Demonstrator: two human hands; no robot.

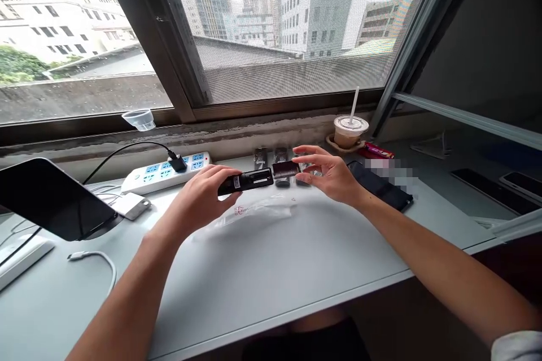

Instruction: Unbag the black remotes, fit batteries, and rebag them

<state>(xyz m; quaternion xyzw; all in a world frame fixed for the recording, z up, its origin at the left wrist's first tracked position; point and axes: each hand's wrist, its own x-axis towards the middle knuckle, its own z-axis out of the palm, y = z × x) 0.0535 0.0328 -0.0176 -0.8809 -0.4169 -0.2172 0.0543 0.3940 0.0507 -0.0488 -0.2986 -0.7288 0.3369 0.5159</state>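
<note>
My left hand [202, 198] is wrapped round a slim black device [245, 181] and holds it level above the white desk [262, 276]. My right hand [328, 174] pinches a small dark cap-like piece [285, 168] just off the device's right end; the two parts sit close together, and I cannot tell whether they touch. A crumpled clear plastic bag [254, 211] lies on the desk right under both hands. Several small dark packets [271, 156] stand behind them at the wall.
A white power strip [163, 172] with a black plug lies back left. A dark tablet [51, 197] leans at far left, with a white cable [95, 259] near it. A lidded iced drink with straw [349, 131] and a black wallet [383, 186] sit right.
</note>
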